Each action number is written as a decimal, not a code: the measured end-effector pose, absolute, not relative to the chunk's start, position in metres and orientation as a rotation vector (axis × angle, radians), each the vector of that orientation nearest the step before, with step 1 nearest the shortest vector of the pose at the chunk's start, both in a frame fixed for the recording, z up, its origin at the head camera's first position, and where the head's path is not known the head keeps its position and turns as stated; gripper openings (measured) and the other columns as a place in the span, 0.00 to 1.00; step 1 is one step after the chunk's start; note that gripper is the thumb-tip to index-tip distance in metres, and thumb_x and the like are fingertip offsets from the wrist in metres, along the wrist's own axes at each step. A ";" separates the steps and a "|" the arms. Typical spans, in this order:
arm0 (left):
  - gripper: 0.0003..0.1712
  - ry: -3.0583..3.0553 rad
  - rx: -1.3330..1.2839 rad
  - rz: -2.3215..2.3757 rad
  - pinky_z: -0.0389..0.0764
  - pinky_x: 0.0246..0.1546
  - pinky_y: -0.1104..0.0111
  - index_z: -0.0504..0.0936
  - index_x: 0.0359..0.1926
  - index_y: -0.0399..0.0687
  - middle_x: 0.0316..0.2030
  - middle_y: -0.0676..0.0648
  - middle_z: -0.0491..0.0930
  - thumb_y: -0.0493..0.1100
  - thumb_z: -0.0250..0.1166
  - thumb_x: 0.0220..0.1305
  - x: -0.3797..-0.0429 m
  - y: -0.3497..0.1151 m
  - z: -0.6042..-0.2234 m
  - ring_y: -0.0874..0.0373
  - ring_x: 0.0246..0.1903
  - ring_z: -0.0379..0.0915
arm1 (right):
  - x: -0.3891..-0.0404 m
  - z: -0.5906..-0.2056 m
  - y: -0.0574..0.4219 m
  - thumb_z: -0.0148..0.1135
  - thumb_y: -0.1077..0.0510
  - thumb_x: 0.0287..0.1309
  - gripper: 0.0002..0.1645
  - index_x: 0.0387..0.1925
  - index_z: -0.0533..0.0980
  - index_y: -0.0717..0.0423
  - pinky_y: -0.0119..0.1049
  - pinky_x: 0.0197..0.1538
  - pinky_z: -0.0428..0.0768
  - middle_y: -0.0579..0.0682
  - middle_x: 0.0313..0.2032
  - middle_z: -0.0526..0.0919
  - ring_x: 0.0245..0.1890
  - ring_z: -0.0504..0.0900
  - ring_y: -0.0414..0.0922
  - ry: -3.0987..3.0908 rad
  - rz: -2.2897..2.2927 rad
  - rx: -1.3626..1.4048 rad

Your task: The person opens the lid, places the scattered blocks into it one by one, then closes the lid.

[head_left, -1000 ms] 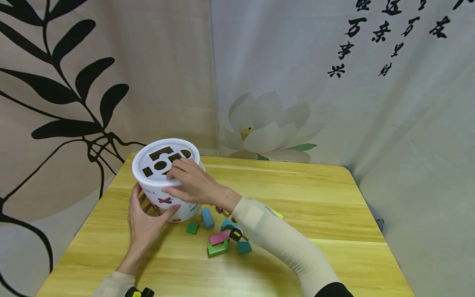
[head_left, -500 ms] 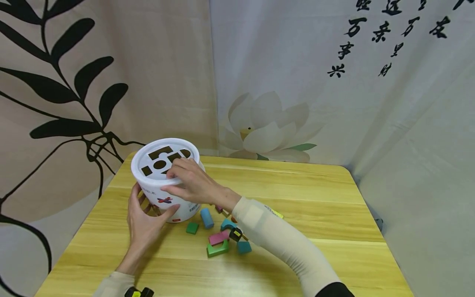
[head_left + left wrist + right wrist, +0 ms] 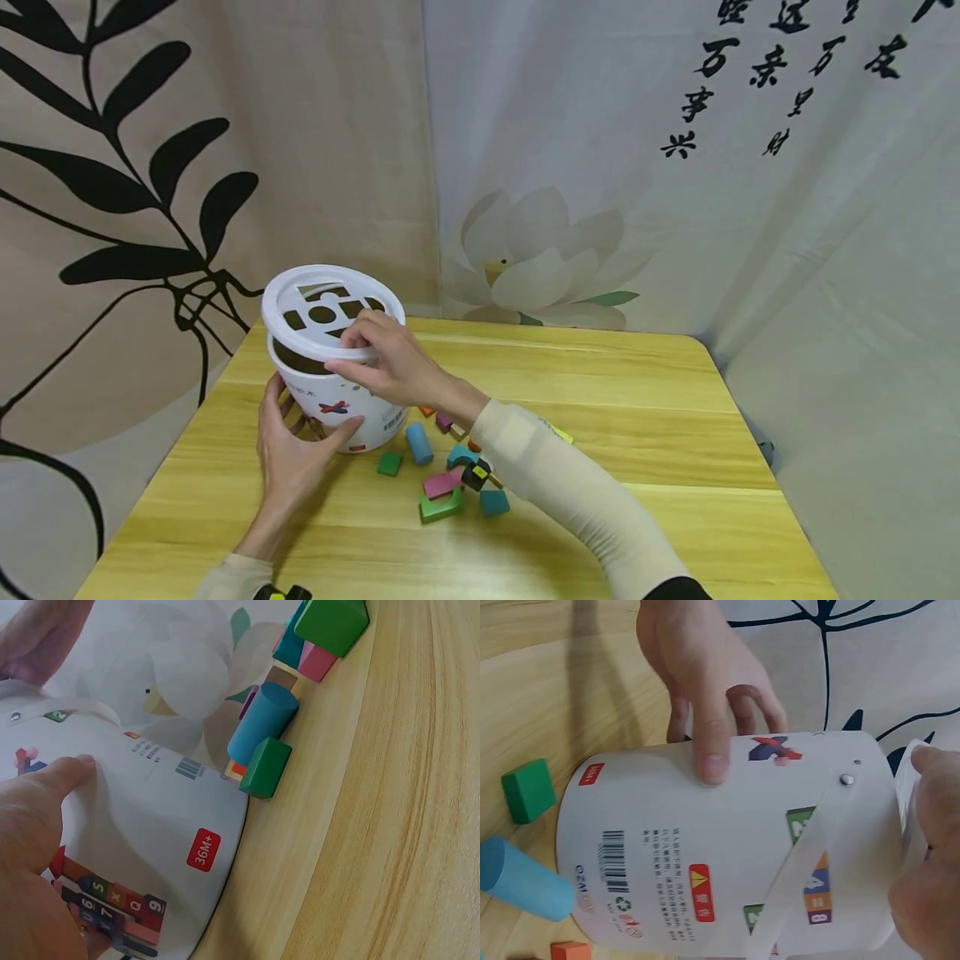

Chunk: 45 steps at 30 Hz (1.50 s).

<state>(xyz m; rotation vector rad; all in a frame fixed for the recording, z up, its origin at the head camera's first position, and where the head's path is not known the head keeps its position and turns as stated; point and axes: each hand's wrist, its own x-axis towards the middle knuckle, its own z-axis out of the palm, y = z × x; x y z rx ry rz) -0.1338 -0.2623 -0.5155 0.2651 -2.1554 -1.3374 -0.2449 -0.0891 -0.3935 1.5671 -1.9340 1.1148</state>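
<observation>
A white cylindrical bucket with printed pictures stands at the table's back left. My left hand grips its lower side, thumb across the front and fingers around the left. With my right hand I pinch the near right rim of a white lid that has shaped cutouts. That lid sits raised and tilted off the bucket, leaving a dark gap along the front. In the right wrist view, my left thumb presses on the bucket wall, and my right hand shows at the lid end.
Several loose coloured blocks lie right of the bucket, among them a blue cylinder, a green block, a pink block and a teal block. My right forearm covers some. A printed curtain hangs behind the wooden table.
The lid has come up off the bucket's front rim, lifted by my right hand, and a dark opening now shows. My left hand keeps its hold on the bucket.
</observation>
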 end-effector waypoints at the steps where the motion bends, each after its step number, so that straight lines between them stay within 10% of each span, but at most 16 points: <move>1: 0.74 -2.155 0.262 -1.333 0.75 0.57 0.46 0.51 0.80 0.69 0.71 0.52 0.61 0.46 0.88 0.36 -0.135 -0.263 -0.516 0.50 0.64 0.66 | -0.245 -0.393 -0.089 0.75 0.56 0.55 0.14 0.34 0.77 0.56 0.26 0.45 0.71 0.45 0.33 0.78 0.37 0.72 0.36 -1.935 1.138 1.558; 14: 0.70 -2.120 0.258 -1.352 0.71 0.58 0.40 0.53 0.81 0.53 0.73 0.43 0.59 0.40 0.85 0.40 -0.121 -0.242 -0.486 0.39 0.66 0.63 | -0.219 -0.355 -0.070 0.71 0.70 0.55 0.11 0.37 0.76 0.70 0.32 0.35 0.74 0.59 0.33 0.77 0.33 0.74 0.47 -1.803 1.763 1.146; 26: 0.77 -2.167 0.286 -1.329 0.63 0.67 0.43 0.46 0.81 0.76 0.77 0.60 0.52 0.50 0.87 0.36 -0.130 -0.262 -0.512 0.50 0.70 0.57 | -0.251 -0.367 -0.010 0.69 0.65 0.61 0.10 0.38 0.76 0.69 0.26 0.28 0.72 0.51 0.31 0.75 0.28 0.73 0.43 -1.727 1.917 0.962; 33: 0.75 -2.079 0.080 -1.145 0.54 0.69 0.41 0.52 0.82 0.58 0.77 0.47 0.54 0.44 0.86 0.33 -0.130 -0.274 -0.490 0.50 0.73 0.49 | -0.245 -0.371 0.036 0.67 0.71 0.60 0.08 0.37 0.76 0.72 0.28 0.31 0.72 0.56 0.33 0.76 0.31 0.73 0.45 -1.819 1.787 0.917; 39: 0.59 -1.960 -0.219 -0.855 0.50 0.69 0.40 0.69 0.72 0.33 0.71 0.34 0.65 0.51 0.79 0.36 -0.140 -0.279 -0.459 0.39 0.72 0.52 | -0.233 -0.371 0.071 0.69 0.74 0.57 0.09 0.36 0.76 0.75 0.30 0.33 0.70 0.63 0.32 0.75 0.31 0.71 0.52 -1.899 1.640 0.872; 45: 0.37 -1.981 -0.426 -0.672 0.50 0.69 0.40 0.84 0.54 0.32 0.59 0.32 0.78 0.57 0.69 0.52 -0.146 -0.273 -0.440 0.36 0.67 0.62 | -0.235 -0.388 0.106 0.71 0.73 0.53 0.10 0.35 0.77 0.73 0.38 0.35 0.72 0.63 0.32 0.77 0.32 0.73 0.54 -1.962 1.504 0.848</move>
